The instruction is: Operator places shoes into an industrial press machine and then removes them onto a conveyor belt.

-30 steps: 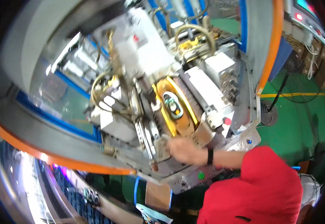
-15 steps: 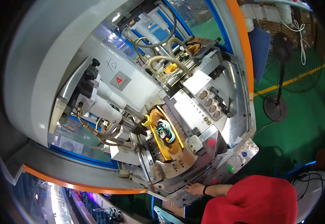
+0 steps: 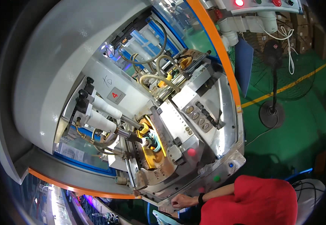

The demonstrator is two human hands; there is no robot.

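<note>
My right hand, with a black band at the wrist, is just in front of the grey machine's lower front edge. Its fingers are curled, and nothing shows in them. My left hand is out of view. Inside the machine, a dark sneaker with turquoise edging lies in a yellow holder. A grey ram reaches toward the shoe from the left, its white tip at or against it; I cannot tell whether they touch.
Right of the shoe are a metal block with several gauges and a green button. A standing fan stands on the green floor. A control box hangs top right. At lower left runs a lit line.
The machine has shifted left and slightly down in view. My right hand has drawn back off the front panel, its fingers now curled. The ram's tip looks closer to the shoe.
</note>
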